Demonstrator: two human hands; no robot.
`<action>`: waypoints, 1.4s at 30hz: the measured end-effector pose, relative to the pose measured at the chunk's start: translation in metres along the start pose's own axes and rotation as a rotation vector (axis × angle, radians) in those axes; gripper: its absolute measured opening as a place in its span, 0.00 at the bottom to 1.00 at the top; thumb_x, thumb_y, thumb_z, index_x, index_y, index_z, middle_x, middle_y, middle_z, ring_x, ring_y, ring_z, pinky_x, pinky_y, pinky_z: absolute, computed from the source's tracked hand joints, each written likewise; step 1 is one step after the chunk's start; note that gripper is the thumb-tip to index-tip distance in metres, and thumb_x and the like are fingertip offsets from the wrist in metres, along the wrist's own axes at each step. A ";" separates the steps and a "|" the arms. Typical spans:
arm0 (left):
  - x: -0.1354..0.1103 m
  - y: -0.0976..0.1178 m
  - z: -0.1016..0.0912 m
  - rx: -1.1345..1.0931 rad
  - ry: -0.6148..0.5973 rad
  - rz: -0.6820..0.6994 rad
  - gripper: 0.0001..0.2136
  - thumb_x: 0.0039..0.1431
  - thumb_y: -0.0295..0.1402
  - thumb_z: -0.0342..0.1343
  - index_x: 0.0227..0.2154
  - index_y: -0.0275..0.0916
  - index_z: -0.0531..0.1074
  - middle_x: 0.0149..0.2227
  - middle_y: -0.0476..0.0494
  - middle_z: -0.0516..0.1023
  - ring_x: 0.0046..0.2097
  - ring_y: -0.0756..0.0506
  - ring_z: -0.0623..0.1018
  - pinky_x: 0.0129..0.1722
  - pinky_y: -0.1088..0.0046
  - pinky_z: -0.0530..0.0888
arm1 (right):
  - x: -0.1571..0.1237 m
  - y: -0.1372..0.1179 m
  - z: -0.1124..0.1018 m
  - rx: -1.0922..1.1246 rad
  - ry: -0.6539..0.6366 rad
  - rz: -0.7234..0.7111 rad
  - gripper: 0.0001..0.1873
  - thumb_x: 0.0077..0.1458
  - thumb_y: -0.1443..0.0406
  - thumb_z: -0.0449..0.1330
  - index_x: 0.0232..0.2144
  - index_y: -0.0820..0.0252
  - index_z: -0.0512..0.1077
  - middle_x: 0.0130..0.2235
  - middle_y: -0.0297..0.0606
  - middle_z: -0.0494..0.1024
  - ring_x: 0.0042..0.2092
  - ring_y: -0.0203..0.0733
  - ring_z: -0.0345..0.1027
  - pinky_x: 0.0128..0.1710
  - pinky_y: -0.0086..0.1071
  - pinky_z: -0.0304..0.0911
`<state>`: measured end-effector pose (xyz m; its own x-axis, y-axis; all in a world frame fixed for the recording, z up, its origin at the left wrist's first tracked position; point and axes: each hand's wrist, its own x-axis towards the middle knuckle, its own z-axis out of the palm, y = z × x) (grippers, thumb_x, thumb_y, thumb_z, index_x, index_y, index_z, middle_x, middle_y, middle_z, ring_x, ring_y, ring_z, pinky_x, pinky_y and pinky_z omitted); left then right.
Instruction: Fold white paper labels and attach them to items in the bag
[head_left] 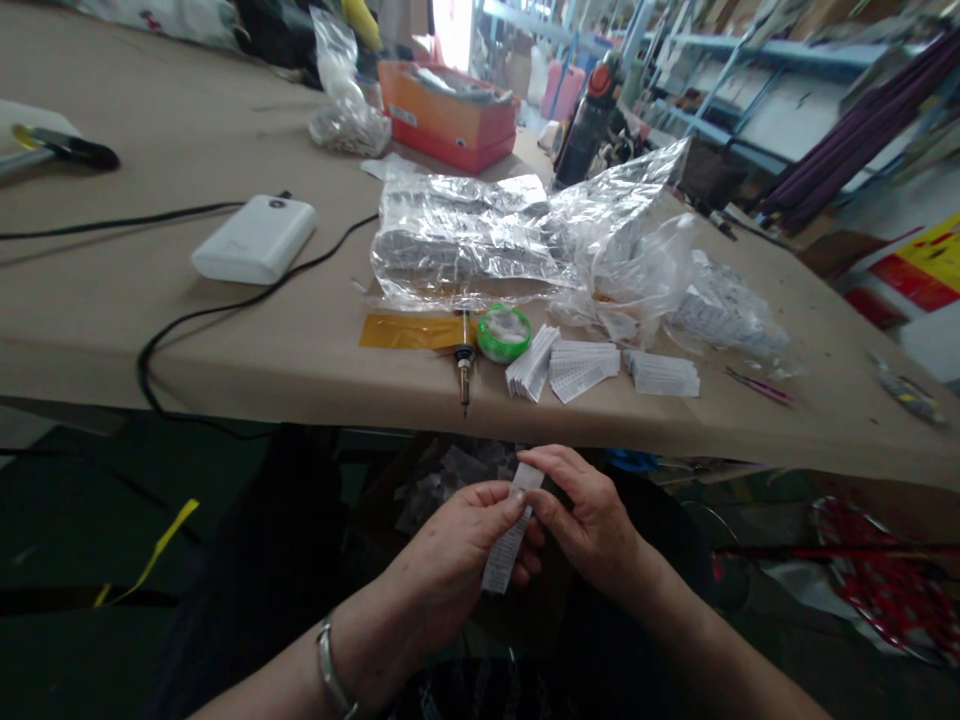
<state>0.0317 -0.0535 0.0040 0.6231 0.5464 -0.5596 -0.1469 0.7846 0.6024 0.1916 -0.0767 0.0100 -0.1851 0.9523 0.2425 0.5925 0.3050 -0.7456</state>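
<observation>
Your left hand (pixel 472 520) pinches a white paper strip (pixel 504 555) between thumb and fingers, below the front edge of the brown table (pixel 97 330). The strip is narrow and flat, tilted, with fine dark rows of print (too small to read) below a plainer upper end. Your right hand (pixel 592 510) is at that upper end, thumb and forefinger apart; whether it grips, I can't tell. Similar strips (pixel 583 368) lie stacked on the table.
</observation>
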 end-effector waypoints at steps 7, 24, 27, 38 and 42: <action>-0.002 0.000 0.001 -0.036 0.024 0.011 0.08 0.56 0.35 0.54 0.31 0.33 0.71 0.24 0.48 0.72 0.21 0.53 0.71 0.21 0.79 0.67 | 0.002 0.001 0.010 -0.011 0.022 0.030 0.18 0.57 0.66 0.54 0.51 0.60 0.66 0.46 0.43 0.73 0.48 0.43 0.67 0.49 0.37 0.62; -0.009 0.001 -0.001 -0.024 -0.053 0.037 0.12 0.57 0.38 0.53 0.27 0.34 0.69 0.21 0.48 0.71 0.21 0.53 0.70 0.22 0.79 0.65 | 0.019 0.023 0.022 1.211 -0.398 0.462 0.19 0.41 0.60 0.69 0.37 0.59 0.74 0.47 0.40 0.73 0.46 0.42 0.69 0.49 0.36 0.62; -0.011 0.002 -0.001 -0.020 -0.036 0.033 0.11 0.57 0.38 0.53 0.27 0.34 0.69 0.21 0.48 0.71 0.21 0.53 0.70 0.21 0.79 0.64 | 0.022 0.023 0.025 1.224 -0.388 0.490 0.16 0.39 0.60 0.70 0.32 0.60 0.74 0.45 0.41 0.74 0.45 0.43 0.69 0.49 0.38 0.62; -0.009 -0.001 -0.008 -0.051 0.034 0.095 0.11 0.56 0.39 0.54 0.31 0.34 0.69 0.22 0.49 0.71 0.22 0.54 0.69 0.22 0.79 0.64 | 0.018 0.014 0.025 0.837 -0.126 0.326 0.22 0.51 0.62 0.62 0.49 0.52 0.67 0.47 0.39 0.74 0.46 0.40 0.69 0.46 0.35 0.64; -0.009 0.000 -0.010 -0.075 0.067 0.126 0.10 0.55 0.38 0.56 0.29 0.34 0.69 0.22 0.50 0.70 0.22 0.53 0.70 0.22 0.79 0.65 | 0.016 0.002 0.019 0.220 -0.011 0.067 0.16 0.56 0.64 0.57 0.48 0.56 0.69 0.46 0.42 0.72 0.49 0.44 0.66 0.50 0.38 0.62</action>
<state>0.0186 -0.0557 0.0032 0.5443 0.6579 -0.5206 -0.2793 0.7272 0.6270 0.1752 -0.0606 0.0007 -0.1600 0.9702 0.1820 0.4185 0.2337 -0.8776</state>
